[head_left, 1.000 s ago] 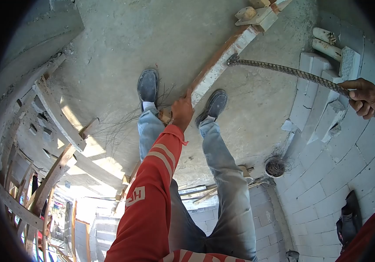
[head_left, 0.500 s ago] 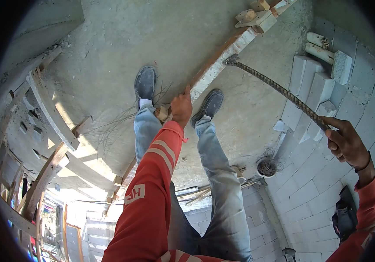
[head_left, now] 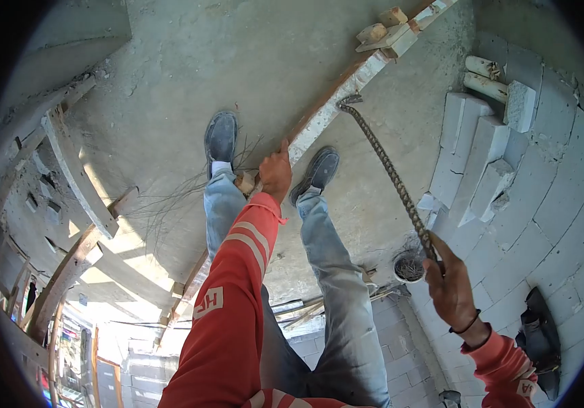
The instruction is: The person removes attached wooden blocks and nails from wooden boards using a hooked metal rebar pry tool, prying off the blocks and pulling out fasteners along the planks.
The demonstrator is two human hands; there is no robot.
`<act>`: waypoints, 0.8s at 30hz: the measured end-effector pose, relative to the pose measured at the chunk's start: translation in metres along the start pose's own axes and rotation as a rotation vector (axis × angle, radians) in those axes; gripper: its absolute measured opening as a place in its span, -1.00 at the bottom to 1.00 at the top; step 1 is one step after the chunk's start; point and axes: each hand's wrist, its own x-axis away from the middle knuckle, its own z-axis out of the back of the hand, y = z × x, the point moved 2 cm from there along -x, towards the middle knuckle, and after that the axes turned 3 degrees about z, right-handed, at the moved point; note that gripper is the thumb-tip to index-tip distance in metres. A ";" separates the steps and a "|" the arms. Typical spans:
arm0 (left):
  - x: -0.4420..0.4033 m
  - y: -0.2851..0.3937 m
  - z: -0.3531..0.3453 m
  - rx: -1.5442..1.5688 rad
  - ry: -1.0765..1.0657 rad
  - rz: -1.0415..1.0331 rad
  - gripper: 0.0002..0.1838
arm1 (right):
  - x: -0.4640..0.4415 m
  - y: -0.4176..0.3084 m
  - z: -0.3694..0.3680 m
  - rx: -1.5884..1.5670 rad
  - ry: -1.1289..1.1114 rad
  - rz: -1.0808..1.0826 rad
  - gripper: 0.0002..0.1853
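Note:
A long wooden board [head_left: 332, 112], crusted with pale cement, runs diagonally between my feet. My left hand [head_left: 276, 173] is wrapped round it near my shins, one finger lying along its edge. In my right hand [head_left: 452, 289] is the lower end of a ribbed rebar pry bar [head_left: 390, 166]. The bar's bent tip rests against the board's side, further up from my left hand. Short wood pieces [head_left: 387, 37] are fixed across the board's far part, and a small wood block [head_left: 244, 182] shows beside my left wrist.
White blocks [head_left: 486, 163] and pale cylinders [head_left: 486, 78] lie by the block wall [head_left: 530, 251] on the right. A bucket [head_left: 409, 266] with wire-like scraps stands near my right knee. Thin wires [head_left: 176, 183] spread left of my foot. Timber framing [head_left: 77, 170] stands at left.
My right hand has swung left and down toward my body with the pry bar, which now stands steeper. Its tip remains at the board. My left hand keeps its hold on the board.

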 end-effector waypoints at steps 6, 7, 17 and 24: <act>0.003 0.001 0.010 -0.052 -0.039 -0.036 0.04 | 0.009 0.040 -0.200 -0.290 0.235 -0.019 -0.45; 0.000 -0.001 0.003 -0.068 -0.048 -0.058 0.05 | 0.002 0.040 -0.226 -0.310 0.229 -0.021 -0.45; 0.000 0.008 0.036 -0.235 -0.120 -0.006 0.09 | 0.037 0.116 -0.196 -1.088 0.237 -0.236 -0.53; -0.017 -0.008 0.033 -0.240 -0.097 0.036 -0.10 | 0.009 0.197 -0.176 -0.302 0.458 -0.324 -0.54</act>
